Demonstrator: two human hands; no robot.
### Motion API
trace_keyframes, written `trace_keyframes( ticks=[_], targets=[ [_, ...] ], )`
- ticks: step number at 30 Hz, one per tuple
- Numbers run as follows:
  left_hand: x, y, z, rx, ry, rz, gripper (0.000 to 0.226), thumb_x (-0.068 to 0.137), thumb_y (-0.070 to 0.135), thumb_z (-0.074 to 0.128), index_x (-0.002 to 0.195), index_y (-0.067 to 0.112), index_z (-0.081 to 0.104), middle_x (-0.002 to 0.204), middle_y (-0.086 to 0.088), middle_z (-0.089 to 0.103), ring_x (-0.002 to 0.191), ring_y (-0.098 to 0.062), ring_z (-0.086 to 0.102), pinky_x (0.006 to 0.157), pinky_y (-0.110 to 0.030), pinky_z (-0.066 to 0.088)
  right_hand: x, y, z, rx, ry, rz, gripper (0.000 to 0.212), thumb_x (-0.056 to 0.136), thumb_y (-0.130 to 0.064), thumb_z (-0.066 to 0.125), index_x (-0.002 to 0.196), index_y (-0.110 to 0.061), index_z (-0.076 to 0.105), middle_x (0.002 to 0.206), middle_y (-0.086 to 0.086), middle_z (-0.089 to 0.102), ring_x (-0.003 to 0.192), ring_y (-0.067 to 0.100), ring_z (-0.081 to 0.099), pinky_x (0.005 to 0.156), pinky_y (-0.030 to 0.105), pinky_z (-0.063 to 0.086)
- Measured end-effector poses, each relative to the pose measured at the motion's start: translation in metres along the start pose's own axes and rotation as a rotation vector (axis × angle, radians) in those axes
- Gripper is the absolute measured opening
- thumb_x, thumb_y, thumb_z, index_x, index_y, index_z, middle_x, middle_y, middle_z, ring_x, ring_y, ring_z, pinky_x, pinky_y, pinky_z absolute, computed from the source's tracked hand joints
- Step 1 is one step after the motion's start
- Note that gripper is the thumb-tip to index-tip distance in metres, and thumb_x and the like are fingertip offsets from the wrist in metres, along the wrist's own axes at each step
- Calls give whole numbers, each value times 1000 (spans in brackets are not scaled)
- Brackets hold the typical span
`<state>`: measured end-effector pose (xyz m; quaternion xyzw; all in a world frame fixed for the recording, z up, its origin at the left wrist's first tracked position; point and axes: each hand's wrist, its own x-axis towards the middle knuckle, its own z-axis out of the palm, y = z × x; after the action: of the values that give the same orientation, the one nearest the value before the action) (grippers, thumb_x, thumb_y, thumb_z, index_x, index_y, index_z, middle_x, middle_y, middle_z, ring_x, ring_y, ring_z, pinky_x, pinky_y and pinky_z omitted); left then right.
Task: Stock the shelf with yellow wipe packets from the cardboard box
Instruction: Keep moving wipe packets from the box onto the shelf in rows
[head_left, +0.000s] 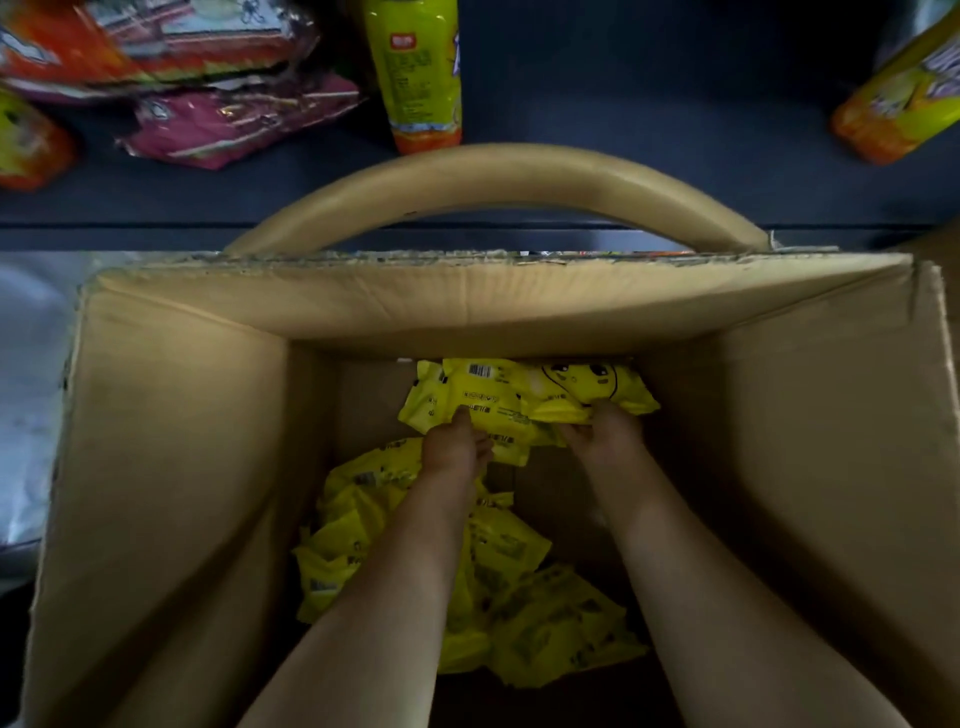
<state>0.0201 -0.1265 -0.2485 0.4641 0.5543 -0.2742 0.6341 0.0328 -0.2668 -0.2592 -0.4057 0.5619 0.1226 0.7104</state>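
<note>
From the head camera I look straight down into one open cardboard box (176, 441), its far flap (493, 176) curled over toward the shelf (649, 130). Both bare arms reach down inside. My left hand (454, 447) and my right hand (605, 441) sit side by side near the far wall of the box, each curled round the near edge of a small bundle of yellow wipe packets (519, 395). The left thumb lies on top of the bundle, and the right fingers wrap its right end. I make out at least two packets in that bundle, one showing a barcode and one a printed cartoon face; an exact count I cannot give. On the box floor, toward the near wall and between my forearms, lie the loose packets (509, 597) in one untidy heap, well over six, overlapping too much to count. The dark shelf beyond the far edge of the box carries two yellow-green bottles: one (415, 73) near the middle and one (904, 98) tilted at the right edge. At its left end are three snack bags: orange (156, 36), magenta (234, 124) and yellow-orange (26, 145).
</note>
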Motion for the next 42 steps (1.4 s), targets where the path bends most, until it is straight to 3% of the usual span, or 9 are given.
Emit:
trace_keyframes(
  ticks=[4, 7, 13, 16, 24, 29, 33, 36, 42],
  targets=[
    [2, -5, 7, -251, 5, -116, 57, 100, 37, 35, 136, -7, 35, 137, -23, 47, 126, -31, 48, 92, -35, 43, -16, 6, -19, 153, 44, 109, 32, 100, -10, 38, 130, -3, 47, 140, 18, 46, 129, 30, 46, 60, 29, 55],
    [-2, -8, 11, -334, 31, -109, 53, 101, 31, 35, 138, -7, 34, 141, -23, 42, 129, -34, 44, 96, -38, 42, -25, 13, -33, 127, 70, 156, 38, 102, -12, 35, 138, -4, 40, 141, 18, 46, 130, 30, 45, 87, 37, 46],
    [4, -17, 10, -377, 53, -53, 49, 90, 52, 49, 83, 3, 53, 79, -7, 59, 56, -11, 57, 46, -17, 49, -35, 20, -47, 115, 107, 196, 37, 100, -12, 41, 136, -3, 42, 124, 19, 55, 126, 33, 48, 67, 34, 56],
    [7, -17, 9, -399, 22, -92, 56, 88, 62, 42, 76, 8, 50, 66, -2, 51, 45, -8, 48, 41, -14, 40, -34, 21, -52, 105, 120, 218, 37, 100, -14, 43, 135, -2, 42, 133, 20, 50, 125, 32, 49, 86, 42, 45],
    [4, -4, 15, -474, 24, -78, 42, 97, 42, 43, 128, 13, 44, 86, -7, 56, 44, -14, 63, 30, -8, 29, -39, 26, -62, 82, 124, 230, 36, 100, -16, 44, 133, -2, 43, 130, 21, 50, 124, 33, 49, 89, 46, 44],
    [-8, 6, -1, -426, 4, 67, 11, 100, 26, 43, 90, 21, 46, 136, -14, 49, 120, -31, 55, 45, -15, 52, -50, 27, -66, 107, 121, 235, 37, 100, -15, 43, 135, -4, 42, 135, 20, 48, 126, 32, 48, 87, 46, 43],
    [-39, 10, -22, -241, -45, 311, 10, 100, 18, 42, 101, 8, 40, 136, -22, 42, 110, -41, 58, 57, -19, 56, -63, 24, -68, 142, 110, 256, 39, 101, -17, 42, 138, -6, 39, 140, 19, 44, 129, 31, 45, 87, 47, 42],
    [-57, 7, -48, 45, -92, 611, 12, 97, 15, 46, 98, 5, 39, 97, -9, 50, 82, -27, 66, 65, -17, 56, -75, 18, -67, 163, 101, 233, 38, 101, -15, 40, 138, -8, 40, 140, 18, 45, 129, 32, 45, 86, 47, 41],
    [-67, -5, -80, 735, -229, 754, 12, 85, 17, 66, 92, 20, 56, 103, 4, 59, 99, -5, 54, 72, 1, 39, -89, 11, -65, 200, 80, 211, 36, 100, -14, 42, 136, -9, 43, 136, 17, 49, 124, 32, 50, 83, 46, 44]
  ],
)
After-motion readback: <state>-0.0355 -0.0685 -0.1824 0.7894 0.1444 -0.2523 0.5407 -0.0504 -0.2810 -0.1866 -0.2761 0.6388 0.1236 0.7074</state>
